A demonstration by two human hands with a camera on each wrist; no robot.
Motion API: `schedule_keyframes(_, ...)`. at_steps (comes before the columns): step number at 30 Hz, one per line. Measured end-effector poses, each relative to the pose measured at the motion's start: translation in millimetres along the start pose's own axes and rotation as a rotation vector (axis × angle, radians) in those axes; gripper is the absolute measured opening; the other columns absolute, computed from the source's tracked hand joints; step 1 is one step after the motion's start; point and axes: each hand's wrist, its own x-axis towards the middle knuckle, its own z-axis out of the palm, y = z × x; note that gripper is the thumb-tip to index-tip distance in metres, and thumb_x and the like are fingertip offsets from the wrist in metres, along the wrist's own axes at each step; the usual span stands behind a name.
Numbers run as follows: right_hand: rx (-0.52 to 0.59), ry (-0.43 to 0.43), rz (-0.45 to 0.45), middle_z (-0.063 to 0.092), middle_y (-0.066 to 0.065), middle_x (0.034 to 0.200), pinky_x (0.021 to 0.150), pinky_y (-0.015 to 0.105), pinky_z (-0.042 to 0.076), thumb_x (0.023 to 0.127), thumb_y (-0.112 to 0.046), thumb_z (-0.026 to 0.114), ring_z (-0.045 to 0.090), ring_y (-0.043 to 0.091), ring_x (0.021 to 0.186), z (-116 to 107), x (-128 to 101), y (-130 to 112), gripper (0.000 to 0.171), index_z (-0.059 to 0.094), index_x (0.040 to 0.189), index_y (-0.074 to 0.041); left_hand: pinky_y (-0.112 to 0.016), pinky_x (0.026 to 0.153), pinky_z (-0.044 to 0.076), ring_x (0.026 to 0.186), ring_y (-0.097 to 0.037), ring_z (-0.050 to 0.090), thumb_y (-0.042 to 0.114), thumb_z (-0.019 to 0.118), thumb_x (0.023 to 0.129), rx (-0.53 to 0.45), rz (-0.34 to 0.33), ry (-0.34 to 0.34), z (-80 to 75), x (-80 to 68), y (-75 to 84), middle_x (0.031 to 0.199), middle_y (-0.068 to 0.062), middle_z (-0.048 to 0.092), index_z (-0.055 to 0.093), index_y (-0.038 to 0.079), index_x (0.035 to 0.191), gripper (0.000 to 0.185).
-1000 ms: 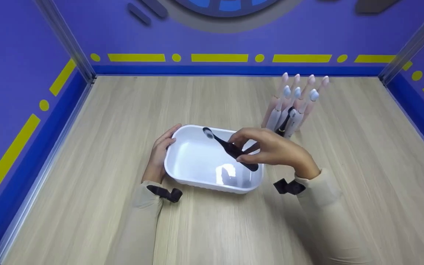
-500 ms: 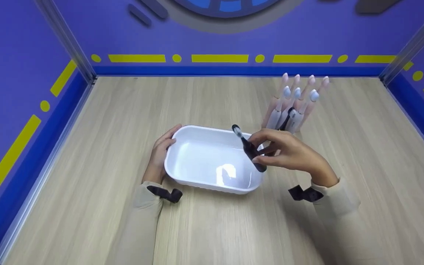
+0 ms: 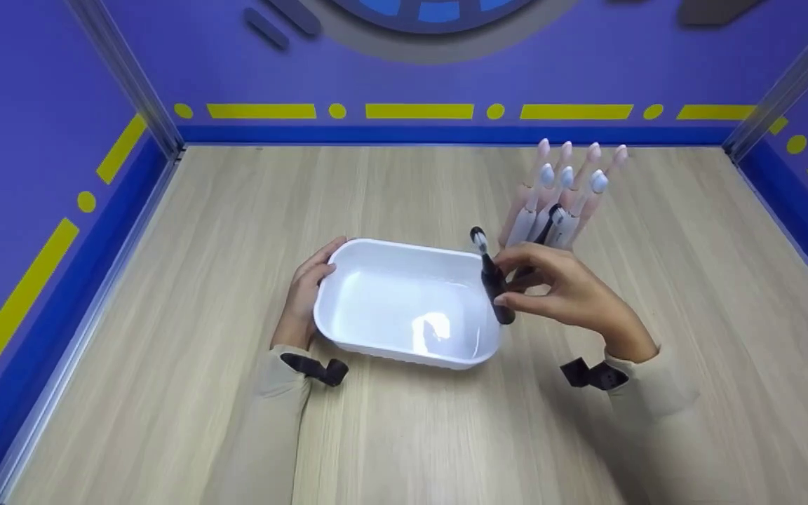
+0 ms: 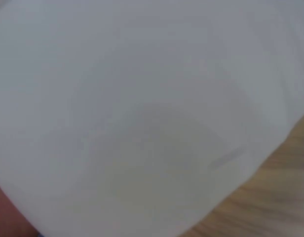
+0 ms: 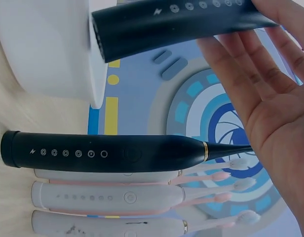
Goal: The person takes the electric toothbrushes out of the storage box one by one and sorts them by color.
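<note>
Pale electric toothbrushes (image 3: 565, 196) stand clustered upright; one black toothbrush (image 5: 102, 153) among them

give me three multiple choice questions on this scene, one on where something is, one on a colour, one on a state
1. Where does the left hand rest?
A. on the tub's left end
B. on the brush stand
C. flat on the table, away from the tub

2. What colour is the handle of the brush in the right hand?
A. pink
B. black
C. white

3. How is that brush held?
A. lying flat in the tub
C. standing among the other brushes
B. lifted at the tub's right edge, bristles up

Answers:
1. A, the head view shows the fingers against the left end of the white tub.
2. B, the handle is black with a pale head, while most of the standing brushes are pink or white.
3. B, the fingers pinch it above the rim, with its head pointing up.
</note>
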Motion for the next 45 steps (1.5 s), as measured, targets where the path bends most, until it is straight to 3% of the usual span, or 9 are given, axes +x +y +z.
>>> schedule_keyframes(13,-0.063,0.092,-0.023,0.063,0.006,0.102,0.077,0.022,0.057,0.071,0.016,0.073,0.063,0.006,0.091,-3.6,-6.3,-1.8,0.043,0.06,0.111,0.006,-0.032,0.117,0.028,0.141,-0.017,0.037,0.005,0.034,0.094,-0.029,-0.007,0.025,0.7,1.0,-0.2,0.152,-0.004,0.041,0.046,0.007,0.142,0.05)
schedule_keyframes(20,-0.05,0.135,-0.071,0.06,-0.008,0.11,0.077,0.023,0.057,0.066,0.023,0.072,0.062,0.003,0.096,-8.3,-11.8,-1.5,0.047,0.058,0.109,0.011,-0.032,0.116,0.029,0.14,-0.017,0.039,0.006,0.035,0.094,-0.037,-0.014,0.031,1.0,0.2,-0.1,0.151,-0.003,0.042,0.047,0.008,0.142,0.049)
schedule_keyframes(45,0.089,0.272,-0.092,0.065,0.0,0.106,0.077,0.025,0.058,0.066,0.026,0.069,0.065,0.011,0.097,-20.5,-29.1,6.9,0.046,0.052,0.108,0.022,-0.034,0.117,0.028,0.142,-0.019,0.036,0.004,0.035,0.094,-0.019,0.007,0.035,1.0,0.3,0.4,0.152,-0.006,0.04,0.046,0.004,0.142,0.048)
